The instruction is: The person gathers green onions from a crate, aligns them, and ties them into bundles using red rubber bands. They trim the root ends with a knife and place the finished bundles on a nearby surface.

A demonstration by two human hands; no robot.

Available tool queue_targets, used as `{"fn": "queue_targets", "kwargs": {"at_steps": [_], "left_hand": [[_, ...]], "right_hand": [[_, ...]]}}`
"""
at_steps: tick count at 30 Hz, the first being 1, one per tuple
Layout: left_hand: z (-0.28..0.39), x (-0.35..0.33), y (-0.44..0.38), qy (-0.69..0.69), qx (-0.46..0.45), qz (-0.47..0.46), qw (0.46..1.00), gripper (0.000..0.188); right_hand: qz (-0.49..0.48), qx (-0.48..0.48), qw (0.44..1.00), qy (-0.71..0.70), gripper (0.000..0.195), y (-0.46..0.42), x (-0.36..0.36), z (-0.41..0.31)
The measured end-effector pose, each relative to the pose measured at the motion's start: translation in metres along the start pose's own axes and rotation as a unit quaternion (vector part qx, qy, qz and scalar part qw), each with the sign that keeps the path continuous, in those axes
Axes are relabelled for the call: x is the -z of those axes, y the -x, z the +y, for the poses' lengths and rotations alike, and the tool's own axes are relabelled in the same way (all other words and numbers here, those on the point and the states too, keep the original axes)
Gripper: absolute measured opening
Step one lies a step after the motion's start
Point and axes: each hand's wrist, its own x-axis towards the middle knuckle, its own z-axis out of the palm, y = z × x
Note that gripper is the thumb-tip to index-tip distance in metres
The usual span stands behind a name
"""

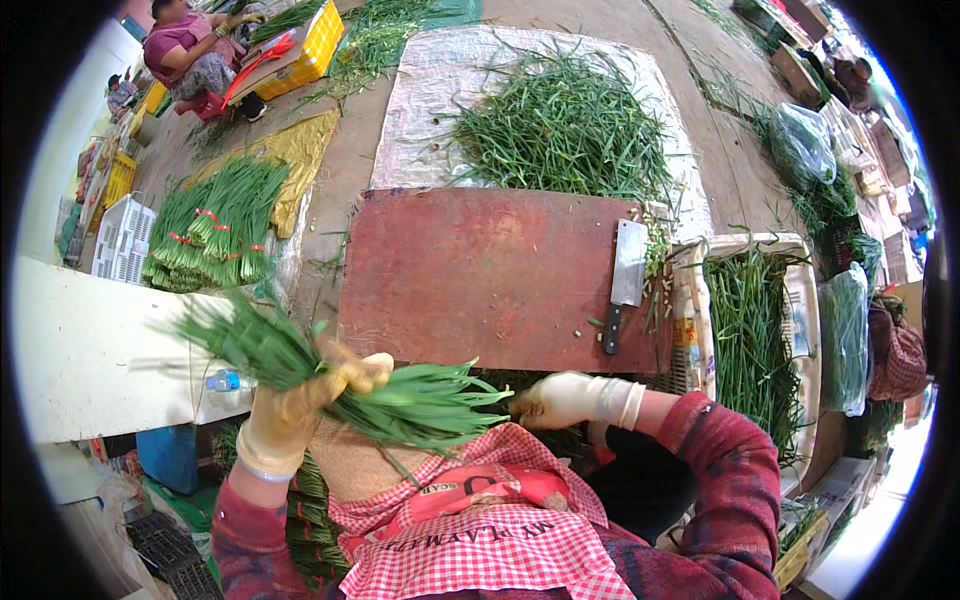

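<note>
My left hand (289,409), in a pale work glove with stained fingers, grips a loose bunch of long green leaves (424,401), probably garlic chives. The bunch lies crosswise above my lap, its left end blurred. My right hand (570,401), also gloved, is low beside the bunch's right-hand tips; its fingers point down into shadow and are partly hidden. Beyond both hands is a worn red board (480,277). A cleaver (628,262) with a black handle rests near the board's right edge, among small cut bits of stalk (656,247).
Right of the board stands a pale plastic crate (802,300) of greens. A heap of leaves (570,127) lies on a white woven sheet (420,97). Red-tied bundles (214,225) are at left, near a white ledge (112,337) with a bottle (223,380). Another person (180,52) sits far left.
</note>
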Motion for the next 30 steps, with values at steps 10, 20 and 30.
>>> {"fn": "queue_targets", "kwargs": {"at_steps": [10,20,30], "left_hand": [[-0.096,-0.015,-0.222,0.097,0.152,-0.033,0.983,0.057],[-0.240,0.000,-0.201,-0.177,0.142,0.302,0.926,0.100],[-0.277,-0.075,-0.148,-0.155,0.091,0.194,0.964,0.085]], "right_hand": [[0.180,-0.153,0.963,0.130,0.045,0.013,0.032,0.050],[0.256,-0.198,0.945,0.045,0.044,0.017,0.055,0.081],[0.395,-0.179,0.883,-0.183,0.067,-0.065,0.035,0.069]]}}
